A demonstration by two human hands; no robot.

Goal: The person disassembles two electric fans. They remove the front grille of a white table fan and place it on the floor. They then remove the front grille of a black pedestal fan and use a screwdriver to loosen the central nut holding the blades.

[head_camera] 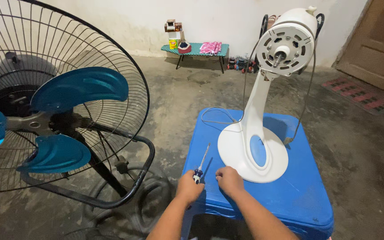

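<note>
Bare concrete floor (356, 151), stained wall behind w/ a small bench (195, 48) of odds & ends. Blue plastic stool (298, 191) serves as tabletop; on it stands a white fan body (263, 111), no blades/guard, motor face w/ shaft toward camera, cord looping behind. Left hand (189, 186) is closed round the handle of a screwdriver (200, 163), whose shaft lies on the stool pointing away. Right hand (229, 179) is curled knuckles-up, holding nothing visible, just beside the fan's round base. Big black-caged fan w/ teal blades (58, 115) stands at left on the floor.
</note>
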